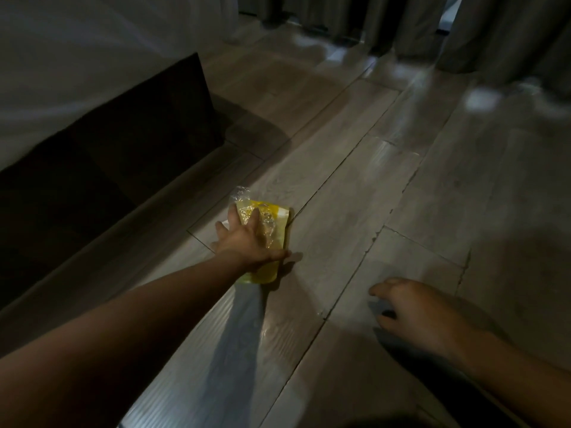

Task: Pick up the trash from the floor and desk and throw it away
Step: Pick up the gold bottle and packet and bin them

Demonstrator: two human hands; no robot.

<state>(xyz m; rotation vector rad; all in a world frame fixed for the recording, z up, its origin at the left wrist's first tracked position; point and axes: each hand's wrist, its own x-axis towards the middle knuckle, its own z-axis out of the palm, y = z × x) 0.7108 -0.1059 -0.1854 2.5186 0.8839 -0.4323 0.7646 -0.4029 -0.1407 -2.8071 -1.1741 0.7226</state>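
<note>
A yellow and clear plastic wrapper (pixel 273 230) lies flat on the grey wood-look floor (pixel 355 211), near the dark bed base. My left hand (pixel 244 237) rests on top of it with fingers spread, thumb along its near right edge; it presses the wrapper but has not closed around it. A small white scrap (pixel 224 223) shows just left of that hand. My right hand (pixel 417 313) hovers low over the floor at the right, fingers loosely curled and apart, holding nothing.
A dark bed base (pixel 102 168) with a white sheet (pixel 77 57) hanging over it fills the left side. Grey curtains (pixel 494 32) hang along the far wall. The room is dim and light patches glare on the floor at the upper right.
</note>
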